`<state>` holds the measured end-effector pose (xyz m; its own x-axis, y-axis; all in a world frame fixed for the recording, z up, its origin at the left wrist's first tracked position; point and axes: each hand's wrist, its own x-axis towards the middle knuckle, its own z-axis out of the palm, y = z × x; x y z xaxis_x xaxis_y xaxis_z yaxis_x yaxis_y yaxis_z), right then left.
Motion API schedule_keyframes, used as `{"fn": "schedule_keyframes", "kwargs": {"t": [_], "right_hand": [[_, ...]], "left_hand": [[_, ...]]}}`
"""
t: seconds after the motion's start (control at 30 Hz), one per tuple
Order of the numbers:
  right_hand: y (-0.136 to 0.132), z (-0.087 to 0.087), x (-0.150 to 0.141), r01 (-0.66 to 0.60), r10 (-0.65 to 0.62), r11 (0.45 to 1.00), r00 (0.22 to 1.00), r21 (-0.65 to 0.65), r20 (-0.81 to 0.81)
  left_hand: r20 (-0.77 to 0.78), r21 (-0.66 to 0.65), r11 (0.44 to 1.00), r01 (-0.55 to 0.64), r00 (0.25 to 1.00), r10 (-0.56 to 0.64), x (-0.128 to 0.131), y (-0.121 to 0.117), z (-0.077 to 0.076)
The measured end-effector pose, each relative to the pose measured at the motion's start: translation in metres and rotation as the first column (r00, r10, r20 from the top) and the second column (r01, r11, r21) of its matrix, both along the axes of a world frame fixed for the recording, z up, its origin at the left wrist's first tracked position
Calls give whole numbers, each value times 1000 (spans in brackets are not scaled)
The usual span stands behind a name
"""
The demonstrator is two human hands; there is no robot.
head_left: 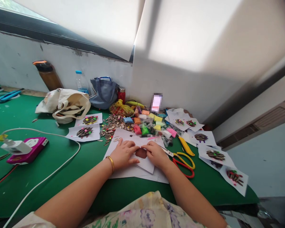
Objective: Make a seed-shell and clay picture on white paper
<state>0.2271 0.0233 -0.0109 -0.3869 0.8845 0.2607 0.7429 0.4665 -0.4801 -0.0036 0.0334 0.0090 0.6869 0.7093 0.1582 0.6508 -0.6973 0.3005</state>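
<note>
A flat brown clay patch (pixel 141 153) lies on a white paper sheet (pixel 146 165) on the green table (pixel 61 171). My left hand (pixel 123 154), with a gold bangle on the wrist, lies on the paper just left of the clay, fingers stretched toward it. My right hand (pixel 155 153) presses on the clay's right edge with fingers curled down. A pile of sunflower seeds (pixel 114 124) and small bags of coloured clay (pixel 144 125) lie just beyond the paper.
Scissors (pixel 184 160) and a yellow knife (pixel 185 145) lie right of my hands. Finished seed pictures (pixel 85 132) sit left and along the right edge (pixel 216 155). Bags (pixel 67 104), bottles, a pink device (pixel 28 150) with a white cable lie left.
</note>
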Motion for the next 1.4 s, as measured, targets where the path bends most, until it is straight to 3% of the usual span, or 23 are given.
{"fn": "schedule_keyframes", "kwargs": {"t": [0.73, 1.13, 1.4], "right_hand": [[-2, 1, -3, 21, -21, 1000, 1000, 6, 0], [-5, 7, -10, 16, -18, 1000, 992, 19, 128], [-11, 14, -17, -7, -12, 995, 982, 102, 189]], "left_hand": [[-2, 16, 999, -45, 999, 45, 7, -4, 0], [52, -22, 999, -29, 998, 30, -1, 3, -2], [66, -68, 998, 1, 998, 3, -4, 5, -1]]}}
